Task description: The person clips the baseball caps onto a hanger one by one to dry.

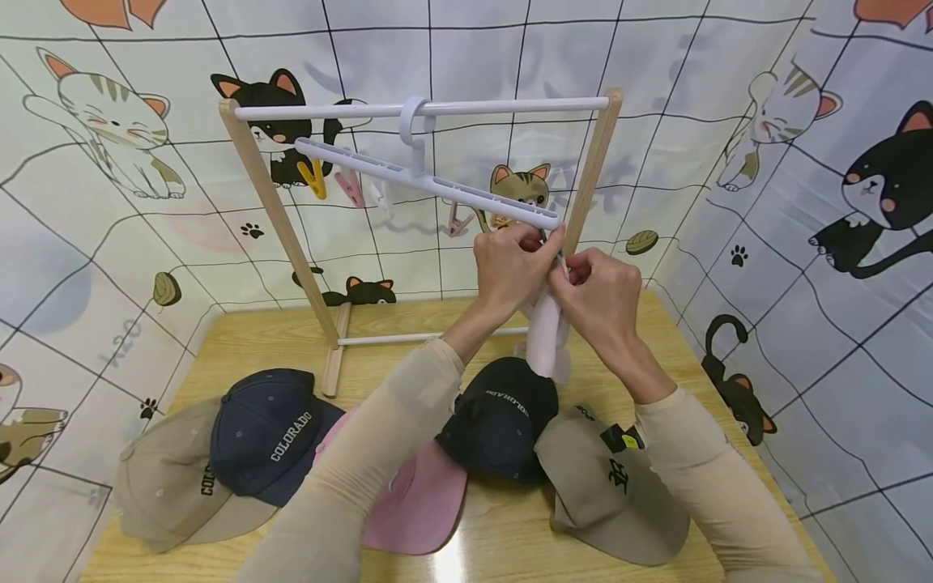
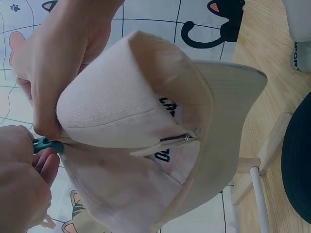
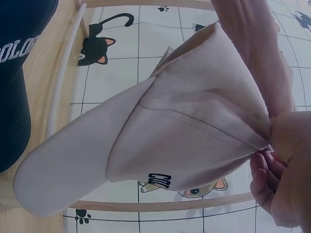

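A pale pink cap [image 1: 543,336] hangs brim-down beneath the right end of a white hanger [image 1: 364,168]. Dark lettering shows on its front in the right wrist view. My left hand [image 1: 510,271] pinches a green clip [image 2: 47,144] at the top of the cap's crown. Beside it, my right hand [image 1: 601,295] pinches the fabric of the crown between thumb and fingers. The cap's open underside [image 2: 180,111] and its strap buckle [image 2: 187,138] face the left wrist camera. Fingers partly cover the clip in the head view.
The hanger hooks over the top bar [image 1: 510,105] of a wooden rack and tilts down to the right. Yellow [image 1: 312,180], pink [image 1: 350,188] and white clips dangle from it. Several caps, including navy [image 1: 270,429], pink [image 1: 415,502] and khaki [image 1: 619,494], lie on the table.
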The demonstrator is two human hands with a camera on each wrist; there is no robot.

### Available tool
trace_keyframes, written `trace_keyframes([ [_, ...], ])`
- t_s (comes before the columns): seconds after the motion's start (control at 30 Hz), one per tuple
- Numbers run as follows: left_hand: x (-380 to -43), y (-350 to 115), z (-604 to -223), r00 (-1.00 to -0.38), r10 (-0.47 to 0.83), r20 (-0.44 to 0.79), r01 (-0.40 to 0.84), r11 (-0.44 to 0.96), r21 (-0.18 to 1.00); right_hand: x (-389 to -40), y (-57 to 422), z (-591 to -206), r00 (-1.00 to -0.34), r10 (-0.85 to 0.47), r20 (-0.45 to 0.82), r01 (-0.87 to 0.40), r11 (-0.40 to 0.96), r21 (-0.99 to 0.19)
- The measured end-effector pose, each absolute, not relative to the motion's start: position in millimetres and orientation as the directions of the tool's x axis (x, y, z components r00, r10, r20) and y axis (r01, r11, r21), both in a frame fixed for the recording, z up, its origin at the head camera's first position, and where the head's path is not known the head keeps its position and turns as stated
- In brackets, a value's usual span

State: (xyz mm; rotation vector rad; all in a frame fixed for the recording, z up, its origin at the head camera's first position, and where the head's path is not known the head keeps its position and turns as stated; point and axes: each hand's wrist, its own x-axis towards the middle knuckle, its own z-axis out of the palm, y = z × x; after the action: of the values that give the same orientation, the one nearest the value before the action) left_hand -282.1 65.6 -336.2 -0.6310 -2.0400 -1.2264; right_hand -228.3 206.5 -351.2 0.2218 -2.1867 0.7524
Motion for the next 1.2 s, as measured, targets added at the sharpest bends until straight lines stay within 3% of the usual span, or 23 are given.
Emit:
trace_keyframes([
  [0.47, -285, 66, -340, -0.660, 0.067, 0.749, 0.694, 0.438, 0.572, -228, 205, -345, -0.654, 0.045, 0.755, -0.408, 0.820, -0.402],
  [0.8, -285, 65, -341, -0.740, 0.052, 0.671, 0.636, 0.381, 0.671, -233, 208, -348, -0.666, 0.027, 0.745, -0.432, 0.801, -0.415],
  [1.2, -287, 52, -346, -0.787, 0.117, 0.606, 0.604, 0.351, 0.716, -241, 208, -351, -0.727, 0.056, 0.684, -0.408, 0.766, -0.497],
])
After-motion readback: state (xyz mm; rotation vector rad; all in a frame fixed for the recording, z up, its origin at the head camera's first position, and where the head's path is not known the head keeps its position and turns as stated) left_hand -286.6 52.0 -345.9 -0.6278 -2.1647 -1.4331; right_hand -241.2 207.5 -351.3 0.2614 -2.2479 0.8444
